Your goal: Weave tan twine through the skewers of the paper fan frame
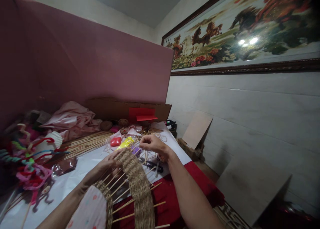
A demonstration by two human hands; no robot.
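A partly woven piece of twisted straw cord (138,182) on thin wooden sticks spreads in front of me. Its sticks fan out between an inner woven rim and a broad outer woven band, their tips poking past the band. A pale fabric with small coloured prints (90,209) fills the inner side. My left hand (112,165) grips the band's far left end, fingers partly behind the sticks. Just beyond that end my right hand (153,145) is raised, thumb and fingers pinched together; whatever lies between them is too small to make out.
On the white-covered table (85,164) lie red and yellow packets (115,142), a bundle of sticks (85,144), colourful fuzzy stems (32,172) and a dark-handled tool (156,166). Red cloth (200,179) covers the near right edge. A cardboard strip (110,108) stands at the back.
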